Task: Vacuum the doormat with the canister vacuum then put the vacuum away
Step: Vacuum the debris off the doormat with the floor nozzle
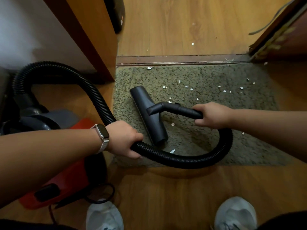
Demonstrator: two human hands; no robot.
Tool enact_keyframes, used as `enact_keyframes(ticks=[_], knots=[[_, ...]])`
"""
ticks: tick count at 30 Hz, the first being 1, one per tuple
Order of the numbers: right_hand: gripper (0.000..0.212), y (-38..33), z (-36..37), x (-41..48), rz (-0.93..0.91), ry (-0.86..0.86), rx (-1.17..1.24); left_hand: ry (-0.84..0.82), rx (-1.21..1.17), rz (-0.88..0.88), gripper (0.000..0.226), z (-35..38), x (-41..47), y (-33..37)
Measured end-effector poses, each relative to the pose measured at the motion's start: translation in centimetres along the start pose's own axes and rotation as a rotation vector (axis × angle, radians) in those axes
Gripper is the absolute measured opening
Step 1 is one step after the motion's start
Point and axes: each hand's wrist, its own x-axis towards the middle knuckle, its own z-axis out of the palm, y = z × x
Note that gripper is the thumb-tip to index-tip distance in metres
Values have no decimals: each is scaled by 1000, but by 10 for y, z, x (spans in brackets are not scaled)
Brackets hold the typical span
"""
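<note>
One doormat (pixel 249 146) lies on the floor, its far edge against the door threshold.

One canister vacuum (pixel 74 178), red-bodied, stands just off the doormat's left edge. We judge it the heavy, rigid unit, so we lift it by its body for storage and never by the hose.

One ribbed black hose (pixel 182 161) loops from the canister across the doormat's near edge. We expect it to be light, flexible and springy.

One stiff floor nozzle (pixel 149 113) rests flat on the doormat's left half.

Both hands are engaged:
- The left hand (pixel 124 138) is wrapped around the hose at the doormat's near left corner.
- The right hand (pixel 214 115) is closed around the rigid tube (pixel 187 111) behind the nozzle, over the doormat's centre. We judge this the proper steering point.

Paper scraps (pixel 172 151), well over a dozen and near weightless, lie scattered across the doormat, mostly on its right half.
</note>
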Motion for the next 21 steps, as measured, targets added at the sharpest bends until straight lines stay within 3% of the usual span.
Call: enact_keyframes(ticks=[6,13,15,21], knots=[[36,-6,6,-3,-45,-51,92,32,10,46,61,0,3,-3],[43,-6,16,-2,10,-160,458,15,12,28,55,1,1,-3],[41,-10,21,-5,28,-170,431,-4,18,27,54,0,3,-2],[20,-6,16,-5,-40,8,68,50,-20,5,54,-1,11,-1]])
